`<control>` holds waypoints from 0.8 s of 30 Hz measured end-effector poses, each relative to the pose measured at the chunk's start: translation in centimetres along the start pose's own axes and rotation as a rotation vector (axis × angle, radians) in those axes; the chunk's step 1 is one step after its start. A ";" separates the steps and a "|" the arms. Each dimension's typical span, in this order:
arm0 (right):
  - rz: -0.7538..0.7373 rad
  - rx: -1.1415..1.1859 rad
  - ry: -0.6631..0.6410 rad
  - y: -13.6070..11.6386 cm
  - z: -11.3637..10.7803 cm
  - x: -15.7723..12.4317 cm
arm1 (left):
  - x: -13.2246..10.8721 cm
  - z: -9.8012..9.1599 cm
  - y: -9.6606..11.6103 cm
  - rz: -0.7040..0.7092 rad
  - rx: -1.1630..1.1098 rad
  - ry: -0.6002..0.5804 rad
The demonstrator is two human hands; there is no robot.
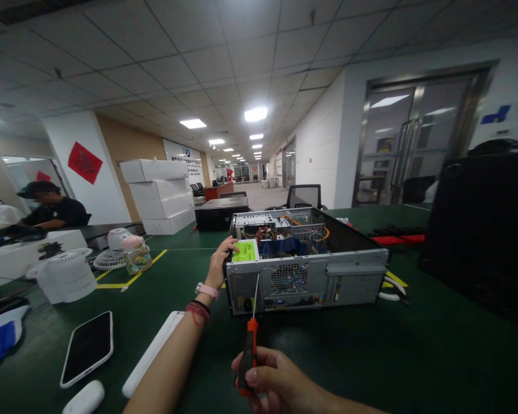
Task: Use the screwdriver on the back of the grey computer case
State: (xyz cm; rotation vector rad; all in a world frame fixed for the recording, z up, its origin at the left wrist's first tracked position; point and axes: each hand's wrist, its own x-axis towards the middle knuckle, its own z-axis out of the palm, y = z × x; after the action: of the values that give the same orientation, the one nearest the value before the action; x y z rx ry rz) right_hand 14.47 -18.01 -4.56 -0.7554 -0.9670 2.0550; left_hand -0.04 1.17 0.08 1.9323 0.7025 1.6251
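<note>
The computer case (306,270) is dull grey metal with perforated grilles. The screwdriver (249,345) has a shiny steel shaft and orange-black plastic handle. The desk (371,356) is matt green.

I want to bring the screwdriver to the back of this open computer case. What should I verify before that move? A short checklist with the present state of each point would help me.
1. Left hand steadies the computer case at the corner by the green-labelled power supply: ok.
2. Right hand grips the screwdriver by its handle: ok.
3. Screwdriver tip seated in a screw on the rear panel: cannot tell, too small.
4. Case unplugged from power: cannot tell.
5. Case lies flat on the green table: ok.
6. Smartphone lies apart from the case: ok.
</note>
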 end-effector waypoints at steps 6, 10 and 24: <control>-0.002 -0.017 -0.007 0.0 -0.3 0.1 | 0.1 -0.3 0.2 0.000 0.032 -0.022; -0.017 -0.017 -0.002 -0.1 -0.3 0.0 | 0.6 -0.9 1.1 -0.096 0.064 -0.062; 0.039 0.021 0.048 -0.3 0.1 0.5 | -2.8 -11.8 0.6 -0.507 0.500 -0.073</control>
State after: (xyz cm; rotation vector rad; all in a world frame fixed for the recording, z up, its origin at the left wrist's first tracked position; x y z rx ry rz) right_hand 14.21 -17.57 -4.37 -0.8147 -0.9091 2.0675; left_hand -12.08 -0.51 0.25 1.8961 1.5361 1.1268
